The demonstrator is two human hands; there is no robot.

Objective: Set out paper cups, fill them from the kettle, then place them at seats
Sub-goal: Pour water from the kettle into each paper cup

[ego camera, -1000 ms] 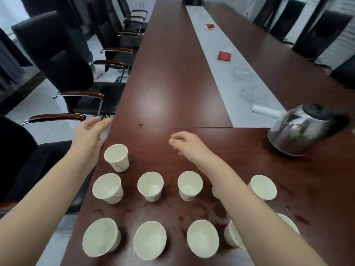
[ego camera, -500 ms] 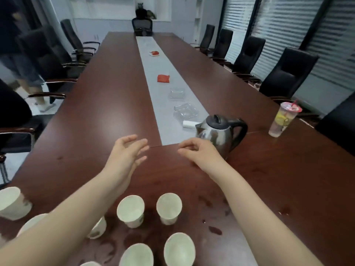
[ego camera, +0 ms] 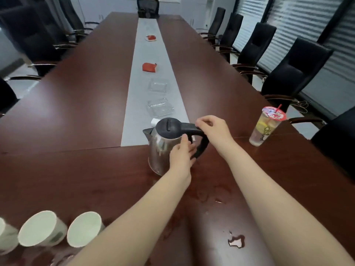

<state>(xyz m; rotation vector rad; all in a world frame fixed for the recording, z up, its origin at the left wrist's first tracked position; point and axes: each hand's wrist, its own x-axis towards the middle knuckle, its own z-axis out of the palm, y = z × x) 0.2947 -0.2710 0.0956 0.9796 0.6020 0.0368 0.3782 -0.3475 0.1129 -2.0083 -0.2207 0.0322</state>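
Right hand point(ego camera: 213, 129) gripping top of handle point(ego camera: 202, 145) on steel kettle point(ego camera: 163, 146), standing upright mid-bench point(ego camera: 76, 96). Left hand point(ego camera: 181, 155) pressing straight fingers against kettle's side. Paper cups point(ego camera: 82, 229) sitting near left edge.

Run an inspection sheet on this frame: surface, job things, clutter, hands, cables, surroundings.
Surface: long brown table, grey strip down the middle, water puddles near the front.
Job's things: kettle upright, lid down; paper cups grouped lower left.
Clutter: lidded drink with straw, two glass dishes, two red packets, white roll behind kettle.
Hands: right hand fingers curl over the kettle handle's top; left hand rests against the kettle's side.
Cables: nothing seen on the table.
Surroundings: black chairs both sides, blinds on the right.
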